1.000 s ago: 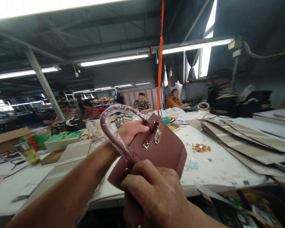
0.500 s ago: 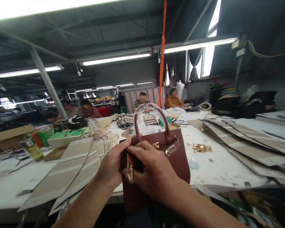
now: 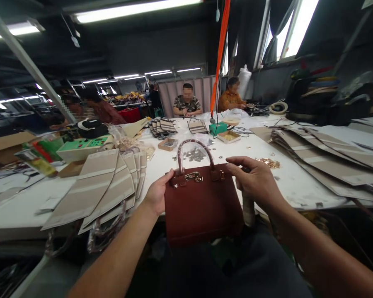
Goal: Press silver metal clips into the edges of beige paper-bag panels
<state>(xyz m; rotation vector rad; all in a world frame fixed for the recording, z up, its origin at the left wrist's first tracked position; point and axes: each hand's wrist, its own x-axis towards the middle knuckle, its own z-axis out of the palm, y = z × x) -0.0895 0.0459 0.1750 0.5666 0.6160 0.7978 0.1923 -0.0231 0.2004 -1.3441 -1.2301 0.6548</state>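
A reddish-brown handbag [image 3: 202, 211] stands upright in front of me at the table's near edge, its face toward me. Its arched handle [image 3: 209, 154] is wrapped in clear plastic, and gold-coloured hardware [image 3: 193, 177] shows near the top. My left hand [image 3: 157, 192] grips the bag's upper left edge, thumb at the top corner. At the upper right corner is my right hand [image 3: 255, 178], its fingers bent and its thumb and index finger close to the bag's edge. Whether those fingertips hold anything is hard to make out.
Flat beige panels lie in stacks at left [image 3: 96, 186] and right [image 3: 317, 161] on the white table [image 3: 295, 194]. Gold-coloured pieces [image 3: 269, 163] are beyond my right hand. A green box [image 3: 218, 128] stands farther back. People sit across the table.
The bag has turned to face me squarely. My right hand has moved from beside my left hand to the bag's right corner. The view has tilted down.
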